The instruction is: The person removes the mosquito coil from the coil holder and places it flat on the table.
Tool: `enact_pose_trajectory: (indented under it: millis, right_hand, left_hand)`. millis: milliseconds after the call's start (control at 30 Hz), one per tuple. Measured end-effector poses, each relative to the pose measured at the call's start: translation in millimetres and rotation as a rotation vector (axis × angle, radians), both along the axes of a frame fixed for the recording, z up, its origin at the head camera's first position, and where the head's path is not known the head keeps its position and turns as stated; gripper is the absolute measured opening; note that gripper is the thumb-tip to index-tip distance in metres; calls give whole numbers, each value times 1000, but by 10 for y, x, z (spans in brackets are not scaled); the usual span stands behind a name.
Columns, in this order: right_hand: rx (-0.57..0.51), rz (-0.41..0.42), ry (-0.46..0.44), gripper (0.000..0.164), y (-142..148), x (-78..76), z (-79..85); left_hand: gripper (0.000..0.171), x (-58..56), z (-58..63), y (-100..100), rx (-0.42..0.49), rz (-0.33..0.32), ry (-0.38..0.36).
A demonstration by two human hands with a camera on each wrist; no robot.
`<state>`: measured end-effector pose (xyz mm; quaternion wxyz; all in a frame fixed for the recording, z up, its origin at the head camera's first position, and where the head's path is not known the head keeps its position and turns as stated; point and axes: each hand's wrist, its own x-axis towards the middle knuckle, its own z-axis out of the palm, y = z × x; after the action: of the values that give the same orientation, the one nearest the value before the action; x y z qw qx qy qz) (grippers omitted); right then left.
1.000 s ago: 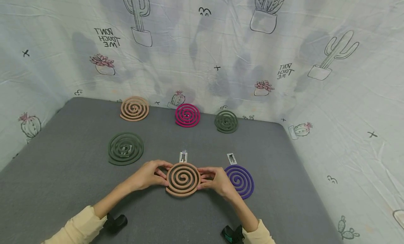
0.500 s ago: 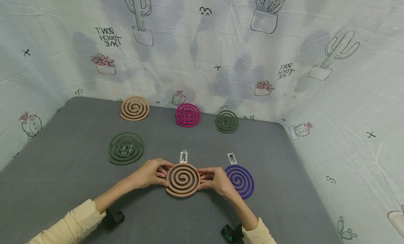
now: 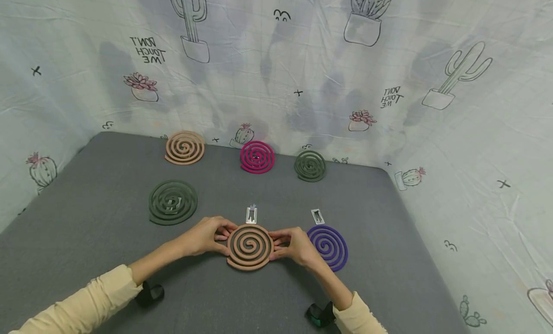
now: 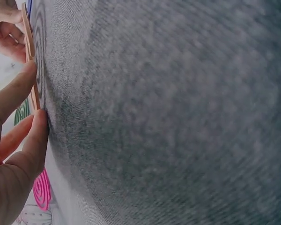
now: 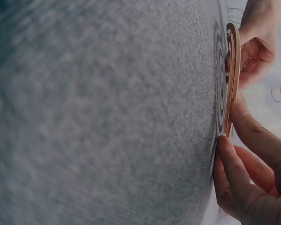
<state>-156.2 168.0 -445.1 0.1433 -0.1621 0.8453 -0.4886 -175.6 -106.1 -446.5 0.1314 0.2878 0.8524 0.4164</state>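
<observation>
A brown mosquito coil (image 3: 250,246) lies flat between both hands at the front middle. My left hand (image 3: 207,236) grips its left rim with thumb and fingers, and my right hand (image 3: 296,247) pinches the right rim. In the wrist views the coil (image 4: 30,44) is seen edge-on, just above the grey cloth, its spiral shadow beneath it. Right behind the coil lies a small silver metal stand (image 3: 251,215). A purple coil (image 3: 329,248) is beside my right hand, partly behind it, with another metal stand (image 3: 317,216) at its far edge.
Left of the middle, a dark green coil (image 3: 173,202) has a metal stand under its centre. Along the back are a tan coil (image 3: 185,148), a pink coil (image 3: 257,157) and a smaller green coil (image 3: 309,166). Printed cloth walls (image 3: 276,60) enclose the grey table (image 3: 207,300).
Both hands keep hold of the brown coil, which stays almost in place. My left forearm has swung slightly outward at the elbow. The other coils have not moved.
</observation>
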Motion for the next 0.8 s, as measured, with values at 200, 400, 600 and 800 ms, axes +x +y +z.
enact_pose_trajectory:
  millis: [200, 400, 600, 800]
  right_hand:
    - [10, 3, -25, 52, -5, -23, 10]
    - [84, 22, 21, 56, -17, -28, 30]
    - [148, 32, 93, 57, -47, -30, 12]
    - [172, 48, 121, 55, -29, -30, -7]
  left_hand:
    - [62, 7, 7, -1, 11, -14, -1]
    - [60, -7, 11, -4, -3, -17, 15]
    - [60, -3, 15, -18, -8, -13, 11]
    - [61, -5, -6, -29, -15, -26, 33]
